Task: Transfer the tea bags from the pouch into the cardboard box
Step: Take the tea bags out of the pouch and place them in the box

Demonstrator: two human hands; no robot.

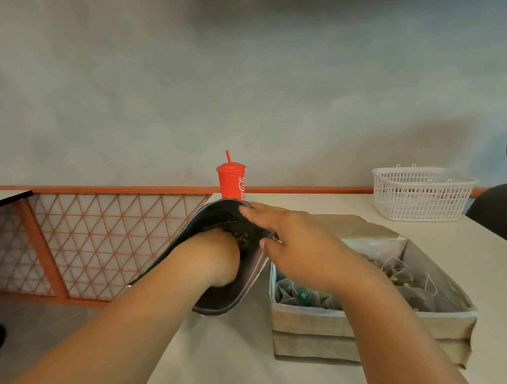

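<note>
Inside the pouch (222, 299) the left hand (217, 252) sits with its grip hidden, the right hand (296, 242) pinches the rim, and just right one cardboard box (312, 329) of tea bags (403, 269) rests on the beige table (225, 354), one red cup (231, 181) beyond, against a grey wall (240, 75).

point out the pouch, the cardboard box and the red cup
pouch (222, 299), head view, dark lower wall
cardboard box (312, 329), head view, near front wall
red cup (229, 182), head view, side below lid
</note>
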